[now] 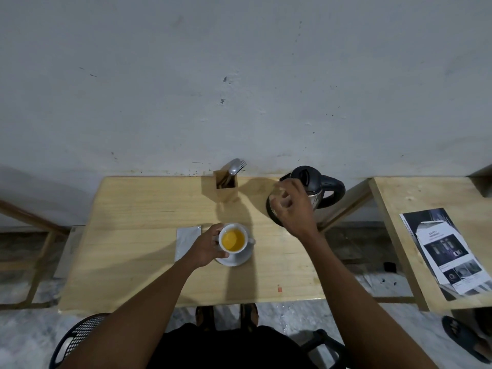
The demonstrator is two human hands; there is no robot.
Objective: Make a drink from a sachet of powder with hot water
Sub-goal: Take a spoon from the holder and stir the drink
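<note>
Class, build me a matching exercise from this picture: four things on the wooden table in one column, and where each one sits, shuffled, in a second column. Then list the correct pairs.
Things:
1. cup of yellow drink
2. electric kettle
3. wooden cutlery holder
4. silver sachet

Places:
A. flat on the table, left of the left hand
B. at the back edge, holding a spoon and fork
C. on a white saucer, gripped by the left hand
D. back right, partly behind the right hand

Pairs: 1-C, 2-D, 3-B, 4-A
</note>
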